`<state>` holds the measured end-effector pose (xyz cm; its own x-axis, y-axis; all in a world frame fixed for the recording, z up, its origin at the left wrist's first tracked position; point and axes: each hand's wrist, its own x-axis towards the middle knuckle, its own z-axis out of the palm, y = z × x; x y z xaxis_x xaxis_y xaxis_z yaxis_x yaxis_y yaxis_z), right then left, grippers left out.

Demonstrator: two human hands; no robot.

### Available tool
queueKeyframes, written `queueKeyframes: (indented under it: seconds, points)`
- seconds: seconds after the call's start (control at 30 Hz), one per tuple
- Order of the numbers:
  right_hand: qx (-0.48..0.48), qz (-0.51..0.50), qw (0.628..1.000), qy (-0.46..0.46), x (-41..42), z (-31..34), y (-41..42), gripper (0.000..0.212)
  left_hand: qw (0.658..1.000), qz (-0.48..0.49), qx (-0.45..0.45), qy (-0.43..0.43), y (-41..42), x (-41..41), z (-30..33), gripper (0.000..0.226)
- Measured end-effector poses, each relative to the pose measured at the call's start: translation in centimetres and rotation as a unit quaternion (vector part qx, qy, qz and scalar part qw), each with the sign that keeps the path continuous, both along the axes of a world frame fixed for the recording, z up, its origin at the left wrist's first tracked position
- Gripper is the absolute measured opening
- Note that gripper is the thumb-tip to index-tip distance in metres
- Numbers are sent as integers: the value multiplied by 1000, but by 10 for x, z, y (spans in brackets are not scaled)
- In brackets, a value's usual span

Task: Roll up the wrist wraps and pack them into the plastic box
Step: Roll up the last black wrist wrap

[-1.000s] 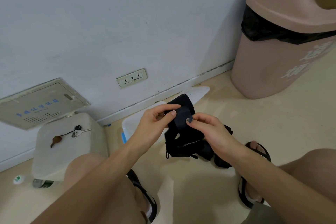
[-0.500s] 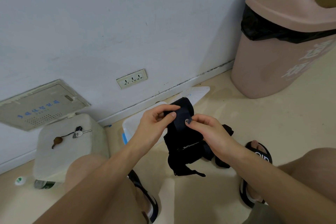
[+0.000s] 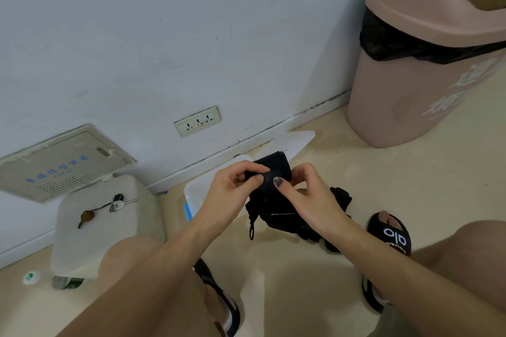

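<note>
Wrist wrap (image 3: pixel 269 172): black woven fabric band, its top end partly rolled, held above the floor between both hands; the loose rest hangs down crumpled, with a thin cord loop dangling at the lower left.
Left hand (image 3: pixel 232 191): fingers curled, thumb and forefinger pinching the rolled end.
Right hand (image 3: pixel 309 194): thumb pressed on the roll, fingers curled behind it, gripping the wrap.
Plastic box (image 3: pixel 191 194): translucent white, smooth, rounded corners, on the floor under the hands; contents hidden.
Lid (image 3: pixel 295 141): flat, white, beside the box near the wall.
Bin (image 3: pixel 410 90): pink plastic, black bag liner.
</note>
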<state>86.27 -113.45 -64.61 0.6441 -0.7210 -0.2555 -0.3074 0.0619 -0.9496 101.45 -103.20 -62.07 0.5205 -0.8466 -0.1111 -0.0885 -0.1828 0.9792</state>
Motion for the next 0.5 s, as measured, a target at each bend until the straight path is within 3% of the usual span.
queueKeyframes:
  seconds: [0.13, 0.27, 0.5]
  points:
    - [4, 16, 999, -41, 2, 1, 1, 12, 1000, -11, 5, -8, 0, 1, -3, 37]
    - [111, 19, 990, -84, 2, 1, 2, 19, 999, -28, 8, -22, 0, 0, -5, 38]
    - [144, -15, 985, -93, 2, 0, 0, 20, 999, -40, 15, -31, 1, -5, -7, 28]
